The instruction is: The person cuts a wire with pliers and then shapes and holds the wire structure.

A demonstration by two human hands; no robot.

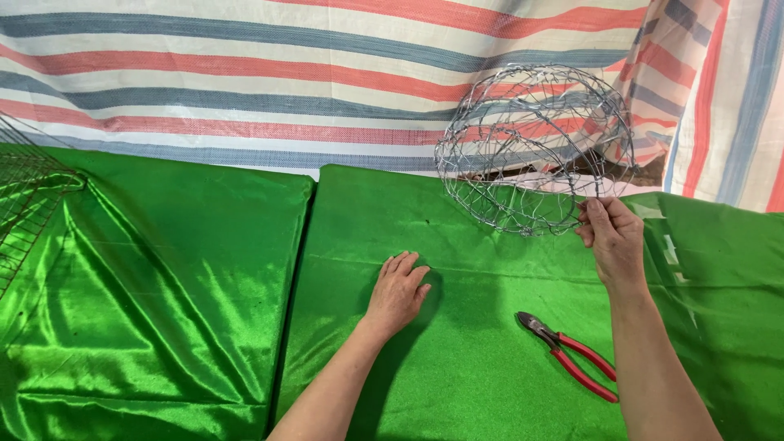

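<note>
While right hand (614,238) pinches rim of round silver wire-mesh basket (535,147), holding it up, left hand (398,287) lies flat, empty, fingers spread on green satin-covered desk (196,269); red-handled pliers (570,353) near right wrist.

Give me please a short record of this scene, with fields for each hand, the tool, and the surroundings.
Left hand: flat, palm down on the green satin cloth, holding nothing
Right hand: raised, its grip pinching the lower rim of a round wire mesh basket
Tool: red-handled pliers lying on the cloth, beside the right forearm, untouched
Backdrop: striped tarp in white, red and blue
Left edge: flat wire grid, partly in view
</note>
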